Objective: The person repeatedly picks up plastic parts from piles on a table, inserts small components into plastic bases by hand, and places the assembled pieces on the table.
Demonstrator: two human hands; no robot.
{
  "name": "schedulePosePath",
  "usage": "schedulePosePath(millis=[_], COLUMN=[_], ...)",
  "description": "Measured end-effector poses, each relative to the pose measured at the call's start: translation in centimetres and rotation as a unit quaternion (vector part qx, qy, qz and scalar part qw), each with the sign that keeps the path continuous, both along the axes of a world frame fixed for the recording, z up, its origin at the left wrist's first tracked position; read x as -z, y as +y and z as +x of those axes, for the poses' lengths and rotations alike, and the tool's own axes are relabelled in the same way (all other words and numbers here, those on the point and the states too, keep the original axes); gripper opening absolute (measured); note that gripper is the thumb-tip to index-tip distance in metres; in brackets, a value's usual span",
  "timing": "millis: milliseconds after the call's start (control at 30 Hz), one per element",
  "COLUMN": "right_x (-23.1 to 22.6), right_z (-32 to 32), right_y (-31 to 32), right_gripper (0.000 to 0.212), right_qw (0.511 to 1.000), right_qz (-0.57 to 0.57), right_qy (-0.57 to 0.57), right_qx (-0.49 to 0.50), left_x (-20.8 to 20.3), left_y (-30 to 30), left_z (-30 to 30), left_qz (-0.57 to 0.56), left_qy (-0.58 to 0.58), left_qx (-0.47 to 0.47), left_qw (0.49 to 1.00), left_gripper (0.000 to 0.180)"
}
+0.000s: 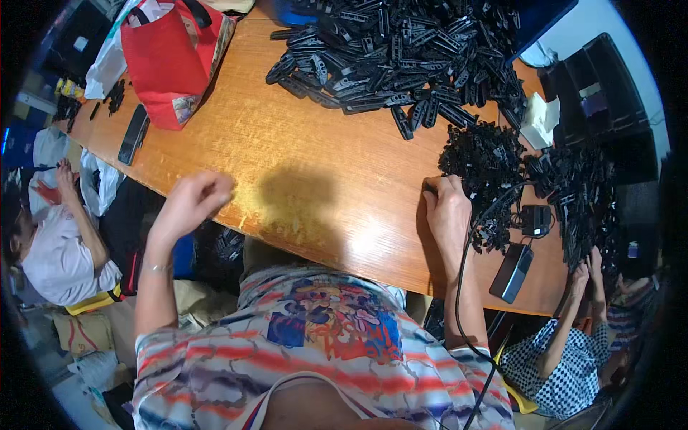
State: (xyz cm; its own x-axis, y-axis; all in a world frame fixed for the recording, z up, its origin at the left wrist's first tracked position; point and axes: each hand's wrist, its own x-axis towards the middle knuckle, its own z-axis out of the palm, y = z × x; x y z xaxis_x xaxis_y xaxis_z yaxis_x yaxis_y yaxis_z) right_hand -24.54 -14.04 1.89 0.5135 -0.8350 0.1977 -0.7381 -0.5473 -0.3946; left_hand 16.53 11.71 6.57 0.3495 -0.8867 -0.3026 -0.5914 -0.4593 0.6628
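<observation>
My left hand (195, 201) hovers over the table's near edge at the left, fingers curled in and slightly blurred; whatever they may hold is hidden. My right hand (451, 208) rests on the wooden table (358, 186), its thumb and fingers closed round a small black piece (430, 189) that barely shows. It is right beside a heap of small black plastic parts (487, 161). Beyond that lies a large pile of long black plastic clip-like pieces (401, 57).
A red bag (161, 64) and a dark phone-like slab (133, 135) are at the left. At the right are a white box (540, 120), more black strips (584, 201), a black box (512, 272) and a cable (462, 287) along my right arm. Co-workers sit left (64, 244) and right (559, 365).
</observation>
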Motion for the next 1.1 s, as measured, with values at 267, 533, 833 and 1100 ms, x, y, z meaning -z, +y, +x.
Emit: schedulePosePath(millis=[267,533,833,1100], right_x=[0.3,-0.7,1.5,0.9], right_z=[1.5,4.0,5.4,5.8], right_y=[0.7,1.2,0.9,1.9], right_gripper=[0.015,0.018,0.012,0.012], right_qw=[0.999,0.998,0.987,0.985], right_qz=[-0.019,0.020,0.001,0.000], right_qy=[0.037,-0.037,-0.138,-0.153], right_qx=[-0.001,-0.056,-0.088,-0.077], left_x=[5.6,6.8,7.0,7.9], left_y=[-19.8,-21.9,-15.9,-14.7], left_z=[-2.4,-4.0,-8.9,-8.8], left_qz=[-0.324,-0.321,-0.258,-0.323], left_qy=[-0.228,-0.339,-0.110,-0.112], left_qx=[0.131,0.166,0.199,0.160], left_qw=[0.909,0.869,0.939,0.926], left_gripper=[0.035,0.024,0.025,0.028])
